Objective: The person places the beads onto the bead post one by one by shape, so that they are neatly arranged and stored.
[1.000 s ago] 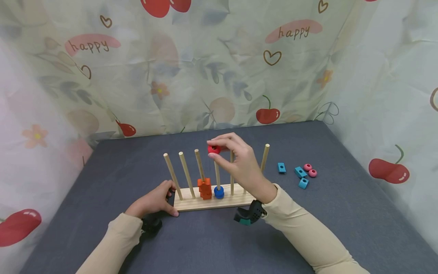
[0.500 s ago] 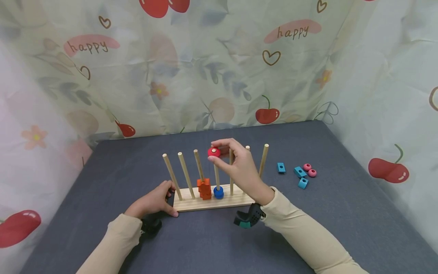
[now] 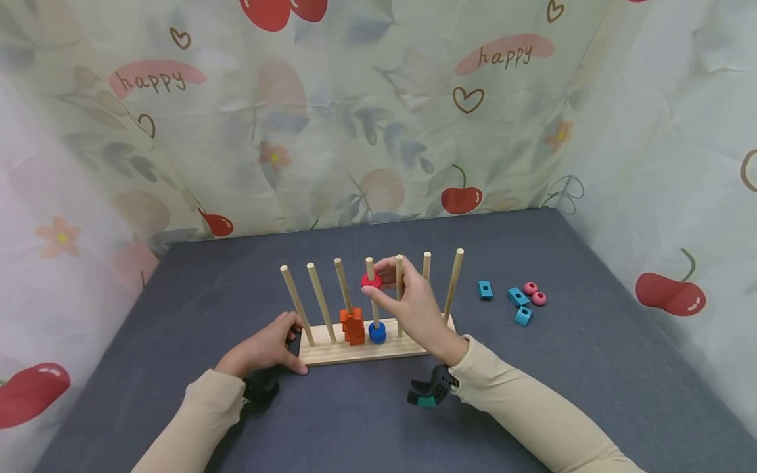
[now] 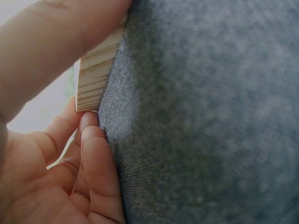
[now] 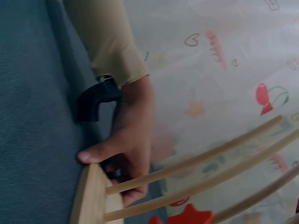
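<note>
A wooden peg board [image 3: 331, 355] with several upright pegs stands on the table. My left hand [image 3: 267, 343] grips its left end, thumb at the front corner, fingers behind; the left wrist view shows the fingertips right at the wooden end [image 4: 93, 86]. My right hand [image 3: 414, 303] pinches a red bead [image 3: 370, 281] between thumb and fingers. The bead is threaded on the middle peg [image 3: 370, 264], whose tip pokes out above it. Lower on that peg sits a blue bead [image 3: 377, 332]. Orange star-shaped pieces [image 3: 353, 326] are stacked on the peg to its left.
On the table right of the board lie blue blocks [image 3: 518, 297] and two pink beads [image 3: 530, 288], all with holes. A printed curtain [image 3: 355, 131] hangs behind and beside the dark table [image 3: 355, 420]. Other pegs rise close around my right hand.
My right hand has brought the red bead over the middle peg's tip and slid it partway down. The left hand stays at the board's end.
</note>
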Motion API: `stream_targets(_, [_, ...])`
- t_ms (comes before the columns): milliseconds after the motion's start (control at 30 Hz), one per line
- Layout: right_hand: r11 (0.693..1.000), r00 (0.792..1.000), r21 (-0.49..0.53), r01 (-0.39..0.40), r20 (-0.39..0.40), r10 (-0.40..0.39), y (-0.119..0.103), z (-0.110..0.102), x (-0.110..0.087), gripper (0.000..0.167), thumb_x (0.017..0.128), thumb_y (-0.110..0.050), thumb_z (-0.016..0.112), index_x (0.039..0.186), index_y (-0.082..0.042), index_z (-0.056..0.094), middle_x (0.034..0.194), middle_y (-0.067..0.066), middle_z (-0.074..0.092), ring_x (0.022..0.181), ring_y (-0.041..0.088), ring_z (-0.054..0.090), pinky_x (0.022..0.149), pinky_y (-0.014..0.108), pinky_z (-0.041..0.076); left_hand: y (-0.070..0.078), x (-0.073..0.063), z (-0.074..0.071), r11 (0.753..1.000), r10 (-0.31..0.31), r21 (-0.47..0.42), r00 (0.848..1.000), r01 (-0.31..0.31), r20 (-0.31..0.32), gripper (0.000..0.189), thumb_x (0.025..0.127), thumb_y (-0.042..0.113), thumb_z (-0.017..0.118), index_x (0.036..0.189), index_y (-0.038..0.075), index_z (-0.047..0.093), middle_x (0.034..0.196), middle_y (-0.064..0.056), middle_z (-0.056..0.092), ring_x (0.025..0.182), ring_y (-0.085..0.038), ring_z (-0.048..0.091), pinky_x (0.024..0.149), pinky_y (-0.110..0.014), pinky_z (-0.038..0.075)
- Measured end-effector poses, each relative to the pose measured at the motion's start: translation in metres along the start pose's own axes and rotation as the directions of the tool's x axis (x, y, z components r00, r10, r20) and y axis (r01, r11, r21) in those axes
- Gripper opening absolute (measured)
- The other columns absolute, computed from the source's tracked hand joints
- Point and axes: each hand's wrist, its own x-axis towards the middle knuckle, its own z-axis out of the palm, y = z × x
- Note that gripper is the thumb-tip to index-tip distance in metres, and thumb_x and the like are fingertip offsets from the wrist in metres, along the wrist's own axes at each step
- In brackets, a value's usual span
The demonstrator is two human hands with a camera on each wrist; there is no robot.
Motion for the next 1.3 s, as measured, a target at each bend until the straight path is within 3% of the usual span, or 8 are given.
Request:
stream_targets(333, [0.996,0.994,0.013,-0.090,0.062,0.089,0.028,0.007,-0.015,0.035,0.087,-0.023,0.073,0.113,-0.012,0.052,0.105,0.005,0.064,0.098,0.018,0.064,0.091,0.044,0.049,0.002,0.000,0.000,1.000,-0.014,0.000,1.000,0.014,0.000,0.069,0.061,0.019,0.093,0.108,0.004,0.045,0.106,-0.012,0.042,0.095,-0.024,0.042,0.080,-0.035,0.038])
stream_targets(567, [0.981,0.977,0.001,-0.193,0.095,0.192,0.044,0.012,-0.026,0.031,0.087,-0.021,0.072,0.110,-0.013,0.052,0.105,0.002,0.062,0.101,0.018,0.062,0.094,0.046,0.047,0.001,0.001,0.001,0.999,-0.034,-0.001,0.999,0.034,0.000,0.070,0.060,0.020,0.093,0.108,0.004,0.046,0.106,-0.011,0.042,0.096,-0.024,0.043,0.081,-0.036,0.039])
stream_targets(1067, [0.958,0.959,0.089,-0.272,0.101,0.263,0.064,0.023,-0.037,0.031,0.086,-0.005,0.072,0.109,-0.004,0.051,0.110,0.012,0.059,0.113,0.031,0.060,0.099,0.049,0.044,0.004,-0.001,0.000,1.000,-0.018,-0.009,1.000,0.018,0.008,0.068,0.061,0.018,0.093,0.108,0.003,0.045,0.107,-0.013,0.042,0.097,-0.025,0.042,0.081,-0.034,0.038])
stream_targets(1300, [0.962,0.961,0.065,-0.264,0.104,0.256,0.067,0.024,-0.038,0.028,0.087,-0.007,0.071,0.107,-0.006,0.051,0.107,0.010,0.059,0.111,0.028,0.061,0.098,0.046,0.046,0.004,-0.001,0.000,0.999,-0.037,-0.012,0.999,0.037,-0.004,0.068,0.060,0.018,0.093,0.107,0.005,0.046,0.106,-0.011,0.043,0.096,-0.024,0.043,0.082,-0.035,0.039])
